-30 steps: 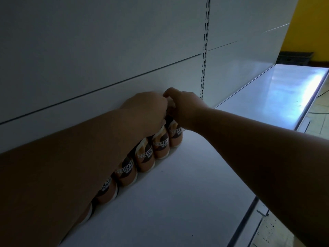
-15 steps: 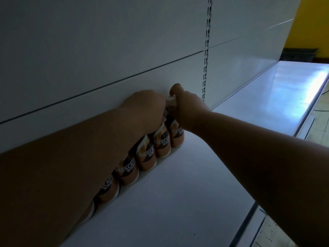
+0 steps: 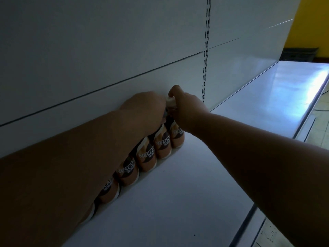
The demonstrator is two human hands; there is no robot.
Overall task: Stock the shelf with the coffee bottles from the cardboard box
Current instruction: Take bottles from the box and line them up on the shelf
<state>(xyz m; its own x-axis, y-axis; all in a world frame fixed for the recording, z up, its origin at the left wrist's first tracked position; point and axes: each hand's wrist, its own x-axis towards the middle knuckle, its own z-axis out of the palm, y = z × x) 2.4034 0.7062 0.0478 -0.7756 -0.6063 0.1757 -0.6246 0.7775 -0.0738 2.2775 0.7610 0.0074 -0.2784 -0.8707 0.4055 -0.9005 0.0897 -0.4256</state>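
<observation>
Several brown-and-tan Nescafe coffee bottles [image 3: 146,157] stand in a row along the white back panel of the shelf [image 3: 178,202]. The end bottle [image 3: 177,138] at the right of the row has a white cap, and my right hand [image 3: 187,111] is closed around its neck and cap. My left hand [image 3: 147,109] rests over the top of the bottle beside it, fingers curled down on it. My left forearm hides the tops of the other bottles. The cardboard box is out of sight.
A slotted upright [image 3: 205,59] runs down the back panel just right of the hands. The white shelf continues far to the right [image 3: 284,82]. A dark crate [image 3: 299,54] sits by a yellow wall [image 3: 313,24]. Tiled floor [image 3: 318,125] lies below the shelf edge.
My right hand has shifted slightly up on the end bottle, uncovering its white cap. The left hand has barely moved.
</observation>
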